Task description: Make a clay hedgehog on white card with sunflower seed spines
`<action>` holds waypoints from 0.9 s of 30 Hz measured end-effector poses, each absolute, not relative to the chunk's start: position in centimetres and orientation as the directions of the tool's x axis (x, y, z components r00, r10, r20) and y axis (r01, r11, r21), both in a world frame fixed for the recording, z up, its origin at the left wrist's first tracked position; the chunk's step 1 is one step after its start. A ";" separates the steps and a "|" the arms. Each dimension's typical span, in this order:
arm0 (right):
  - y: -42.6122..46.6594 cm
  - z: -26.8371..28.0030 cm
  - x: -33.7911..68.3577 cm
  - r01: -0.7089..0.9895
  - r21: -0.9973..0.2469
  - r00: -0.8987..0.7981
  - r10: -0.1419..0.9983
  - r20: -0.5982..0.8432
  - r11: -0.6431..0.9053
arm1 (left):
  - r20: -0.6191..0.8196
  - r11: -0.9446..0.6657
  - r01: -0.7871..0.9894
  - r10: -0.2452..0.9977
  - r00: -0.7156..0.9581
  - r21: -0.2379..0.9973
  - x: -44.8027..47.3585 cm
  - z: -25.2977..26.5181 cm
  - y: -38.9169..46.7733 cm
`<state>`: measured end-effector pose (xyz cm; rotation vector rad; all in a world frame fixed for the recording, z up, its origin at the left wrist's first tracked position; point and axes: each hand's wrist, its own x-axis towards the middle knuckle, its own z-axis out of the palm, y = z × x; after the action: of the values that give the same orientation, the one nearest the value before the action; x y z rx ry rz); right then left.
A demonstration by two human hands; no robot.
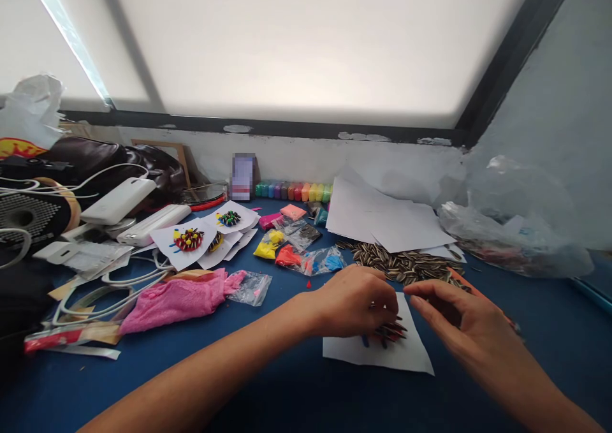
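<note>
My left hand (358,302) is over a small white paper sheet (406,359), its fingers curled down and closed at a small craft figure (392,331) stuck with dark sunflower seeds. The fingers cover much of the figure, and what they pinch is hidden. Blue bits show at the figure's lower left edge. Just past the sheet's right edge is my right hand (468,331), fingers stretched toward the left hand, with a small gap between thumb and forefinger and nothing visible between them. Behind both hands lies a pile of sunflower seeds (396,264).
Opened packets of yellow clay (268,244), red clay (288,256) and blue clay (329,261) lie behind my left forearm. White sheets (377,213) overlap the seed pile. Finished seed figures (189,238), a pink cloth (176,302), cables and white power banks (153,224) crowd the left. A plastic bag (526,235) sits right.
</note>
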<state>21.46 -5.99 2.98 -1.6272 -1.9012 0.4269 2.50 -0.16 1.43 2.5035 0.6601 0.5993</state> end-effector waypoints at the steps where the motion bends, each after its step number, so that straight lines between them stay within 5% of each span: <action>1: -6.0 2.9 21.5 0.779 -0.597 -0.080 0.974 0.212 0.194 | 0.297 -0.753 0.329 0.562 0.772 0.570 2.5 1.4 -0.1; 11: -5.7 2.9 21.8 0.863 -0.454 -0.224 0.973 0.050 0.222 | 0.307 -0.482 0.429 0.856 0.415 0.764 1.4 -0.5 2.2; 27: -6.4 2.1 20.8 0.813 -0.423 -0.375 0.916 0.144 0.400 | 0.379 -0.643 0.577 0.764 0.522 0.503 1.1 -3.2 2.4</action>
<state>20.82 -6.37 2.07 -1.4946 -2.3084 0.4018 1.15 2.43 -3.21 2.4508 1.1176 0.8391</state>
